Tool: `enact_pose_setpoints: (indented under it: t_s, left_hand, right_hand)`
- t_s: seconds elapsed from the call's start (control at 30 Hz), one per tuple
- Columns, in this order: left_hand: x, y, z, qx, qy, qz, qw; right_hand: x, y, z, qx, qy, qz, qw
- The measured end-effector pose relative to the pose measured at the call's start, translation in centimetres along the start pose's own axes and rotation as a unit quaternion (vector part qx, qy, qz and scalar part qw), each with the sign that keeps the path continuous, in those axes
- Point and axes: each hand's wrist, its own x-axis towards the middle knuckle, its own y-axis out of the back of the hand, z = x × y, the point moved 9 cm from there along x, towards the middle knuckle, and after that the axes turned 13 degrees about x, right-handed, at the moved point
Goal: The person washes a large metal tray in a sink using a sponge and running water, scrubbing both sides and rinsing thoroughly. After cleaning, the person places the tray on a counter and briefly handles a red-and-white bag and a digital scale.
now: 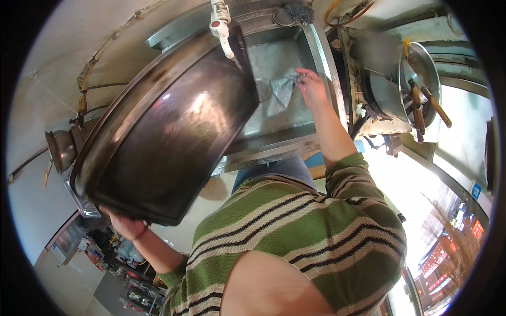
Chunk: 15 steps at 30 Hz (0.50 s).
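A large, dark rectangular metal pan (170, 130) stands tilted, its far end over a metal sink (276, 51). At its near left corner, my left hand (126, 227) grips the rim; the fingers are partly hidden behind the metal. A wet grey cloth (281, 93) hangs from my right hand (312, 87), pinched between the fingers over the sink basin, right of the pan. Above the pan's far end is a white plastic tap (222, 29), from whose spout a little water seems to run.
Right of the sink, a big metal pot (423, 91) holds several wooden-handled tools. A dark scouring pad (299, 14) lies at the sink's back corner beside a round metal drain part (283, 17). A metal bowl (62, 151) is at far left.
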Motion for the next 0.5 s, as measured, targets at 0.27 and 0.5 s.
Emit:
enact_pose_setpoints:
  t_s: [0.27, 0.5]
  left_hand:
    - [-6.3, 18.6, -0.4, 0.08, -0.164, 0.153, 0.971]
    - [-9.5, 23.5, -0.5, -0.103, -0.22, 0.198, 0.95]
  right_hand:
    - [5.2, -18.4, -5.5, 0.157, 0.009, -0.237, 0.959]
    - [8.3, -17.9, -2.4, -0.267, -0.035, -0.087, 0.959]
